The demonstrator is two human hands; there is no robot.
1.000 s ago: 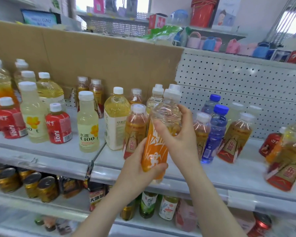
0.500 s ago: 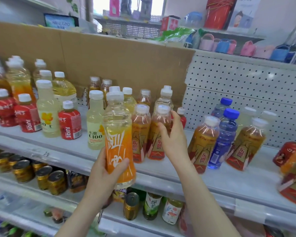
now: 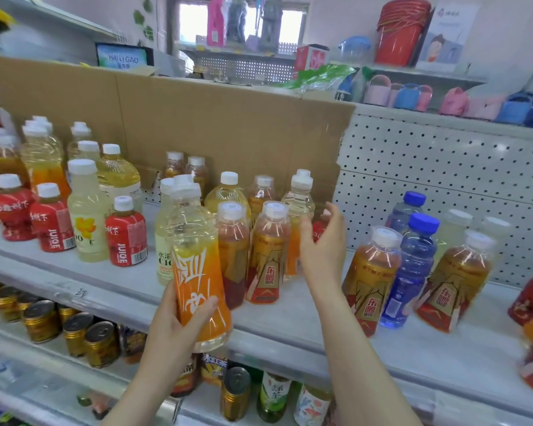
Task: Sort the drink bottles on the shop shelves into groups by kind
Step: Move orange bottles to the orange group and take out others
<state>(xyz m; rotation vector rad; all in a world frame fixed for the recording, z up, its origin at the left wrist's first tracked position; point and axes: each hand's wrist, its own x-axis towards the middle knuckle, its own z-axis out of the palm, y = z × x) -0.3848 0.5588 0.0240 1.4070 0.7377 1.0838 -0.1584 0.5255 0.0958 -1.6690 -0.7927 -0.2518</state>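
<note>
Nearest the camera, the left hand grips an upright orange-labelled clear plastic bottle at the grey shelf edge; beyond it, the empty, spread right hand reaches toward matching bottles behind.

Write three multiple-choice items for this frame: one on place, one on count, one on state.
1. Where is the orange-labelled bottle?
A. in the left hand
B. on the lower shelf
C. in the right hand

2. How many blue-capped bottles stand on the shelf?
A. none
B. two
C. five

3. What is the right hand doing?
A. gripping a can
B. open, holding nothing
C. resting on cardboard

Answers: 1 A, left fingers wrap its lower part; 2 B, two blue caps show at the right; 3 B, fingers spread beside the bottles, nothing clasped.
</note>
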